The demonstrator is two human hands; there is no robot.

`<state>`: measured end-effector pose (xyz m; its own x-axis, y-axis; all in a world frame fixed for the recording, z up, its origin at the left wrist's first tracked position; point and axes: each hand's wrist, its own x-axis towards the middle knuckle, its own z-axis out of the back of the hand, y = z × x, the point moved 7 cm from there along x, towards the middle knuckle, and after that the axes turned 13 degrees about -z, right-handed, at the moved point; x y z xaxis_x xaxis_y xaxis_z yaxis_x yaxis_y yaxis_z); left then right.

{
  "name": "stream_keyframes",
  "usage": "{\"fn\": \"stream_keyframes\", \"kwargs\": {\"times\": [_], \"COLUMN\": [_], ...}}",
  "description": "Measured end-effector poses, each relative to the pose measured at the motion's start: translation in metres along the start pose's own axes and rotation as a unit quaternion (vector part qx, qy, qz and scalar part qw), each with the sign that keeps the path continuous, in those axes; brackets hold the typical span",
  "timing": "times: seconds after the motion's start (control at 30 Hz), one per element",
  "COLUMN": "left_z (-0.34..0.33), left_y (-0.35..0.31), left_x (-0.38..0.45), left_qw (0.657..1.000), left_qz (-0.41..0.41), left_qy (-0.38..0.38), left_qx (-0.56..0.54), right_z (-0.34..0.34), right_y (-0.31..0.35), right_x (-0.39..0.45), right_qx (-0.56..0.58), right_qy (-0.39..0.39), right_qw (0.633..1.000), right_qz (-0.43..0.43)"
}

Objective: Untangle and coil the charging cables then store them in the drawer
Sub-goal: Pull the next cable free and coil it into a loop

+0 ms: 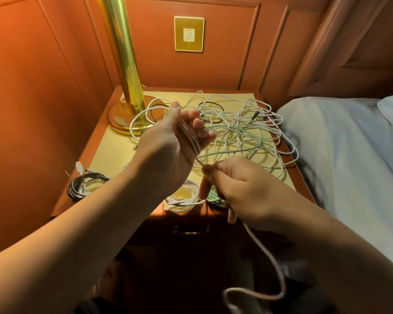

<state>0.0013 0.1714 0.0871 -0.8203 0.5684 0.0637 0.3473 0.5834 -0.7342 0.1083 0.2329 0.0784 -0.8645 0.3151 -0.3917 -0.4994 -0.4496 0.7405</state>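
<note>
Several loops of white cable (pixel 194 141) wrap L hand (pixel 168 148) fingers; R hand (pixel 241 189) pinches its tail, probably thumb+forefinger.

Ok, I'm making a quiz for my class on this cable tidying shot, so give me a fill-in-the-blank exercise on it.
1. The white cable is being wound around the ____ hand.
2. The right hand pinches the cable, whose loose end hangs toward the ____.
3. The lamp on the nightstand has a ____-coloured stem.
4. The coiled black cable lies at the table's front ____ corner.

Missing words: left; floor; gold; left
</note>
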Motion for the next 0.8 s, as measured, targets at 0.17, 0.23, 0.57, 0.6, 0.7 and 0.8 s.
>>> {"fn": "stream_keyframes", "kwargs": {"times": [0.17, 0.23, 0.57, 0.6, 0.7, 0.8], "left_z": [-0.006, -0.010, -0.008, -0.009, -0.006, -0.010], "left_y": [-0.011, -0.011, 0.014, 0.016, 0.026, 0.030], "left_x": [0.002, -0.003, -0.013, -0.015, -0.019, -0.028], "left_qw": [0.948, 0.908, 0.869, 0.868, 0.868, 0.894], "left_qz": [-0.119, -0.139, -0.010, 0.012, 0.086, 0.180], "left_qy": [0.157, 0.200, 0.295, 0.306, 0.318, 0.320], "left_qx": [0.252, 0.341, 0.396, 0.391, 0.371, 0.258], "right_z": [0.016, 0.020, 0.047, 0.053, 0.070, 0.075], "right_y": [0.011, 0.014, 0.026, 0.026, 0.024, 0.020], "right_x": [-0.016, -0.020, -0.036, -0.038, -0.041, -0.037], "right_qx": [0.004, 0.002, -0.163, -0.167, -0.141, -0.086], "right_qy": [-0.086, -0.104, -0.305, -0.330, -0.374, -0.370], "right_qw": [0.994, 0.991, 0.915, 0.906, 0.893, 0.902], "right_qz": [0.062, 0.086, 0.205, 0.208, 0.206, 0.208]}}
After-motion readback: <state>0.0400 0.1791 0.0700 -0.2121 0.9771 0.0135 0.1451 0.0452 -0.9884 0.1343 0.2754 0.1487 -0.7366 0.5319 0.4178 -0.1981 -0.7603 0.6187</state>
